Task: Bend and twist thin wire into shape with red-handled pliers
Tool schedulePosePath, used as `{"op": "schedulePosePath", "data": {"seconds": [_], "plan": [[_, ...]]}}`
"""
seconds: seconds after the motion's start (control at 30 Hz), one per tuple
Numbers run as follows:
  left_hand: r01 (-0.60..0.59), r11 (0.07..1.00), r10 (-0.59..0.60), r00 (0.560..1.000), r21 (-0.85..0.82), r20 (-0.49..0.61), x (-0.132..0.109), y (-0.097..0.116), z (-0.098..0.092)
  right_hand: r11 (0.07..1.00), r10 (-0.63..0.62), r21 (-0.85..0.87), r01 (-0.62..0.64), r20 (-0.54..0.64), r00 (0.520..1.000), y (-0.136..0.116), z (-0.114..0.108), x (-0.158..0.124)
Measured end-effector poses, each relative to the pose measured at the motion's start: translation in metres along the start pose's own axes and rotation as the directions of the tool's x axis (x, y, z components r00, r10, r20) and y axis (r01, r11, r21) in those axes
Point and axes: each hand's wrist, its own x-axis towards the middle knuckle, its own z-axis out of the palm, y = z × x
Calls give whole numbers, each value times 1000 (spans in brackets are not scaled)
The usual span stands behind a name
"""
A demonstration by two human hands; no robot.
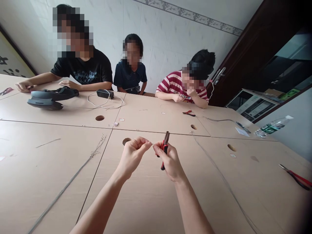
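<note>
Above the middle of the table (122, 201), my two hands almost meet. My left hand (134, 154) is closed in a pinch on a thin piece of wire (152, 144), of which only a tiny bit shows between the fingertips. In my right hand (172, 161) is a pair of pliers (166, 139) with red and black handles, its jaws pointing up and away. The thumb and forefinger of that hand also pinch near the wire's other end. Bundles of long grey wire (70, 182) lie to the left and right of my forearms.
Across the table sit several people, one in a striped shirt (170, 83). More pliers lie at the far side (189, 113) and right edge (297, 177). A dark headset (48, 97), a black box with a white cable (105, 94) and a water bottle (271, 126) are on the table.
</note>
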Motion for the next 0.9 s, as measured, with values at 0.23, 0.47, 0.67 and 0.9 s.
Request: {"op": "schedulePosePath", "data": {"seconds": [0.23, 0.47, 0.67, 0.9], "plan": [[-3, 1000, 3, 998, 11, 66, -3, 1, 0, 999, -29, 16, 29, 7, 1000, -2, -3, -2], [-8, 999, 9, 1000, 47, -16, -5, 7, -2, 999, -28, -17, 27, -22, 999, -1, -8, -3], [-85, 988, 88, 996, -127, 15, -6, 15, -26, 1000, -21, 17, 23, -100, 995, 6, -18, 2], [-89, 983, 99, 994, -159, 55, -25, 35, -84, 999, -27, 33, 33, -160, 987, 5, -27, 5]]}}
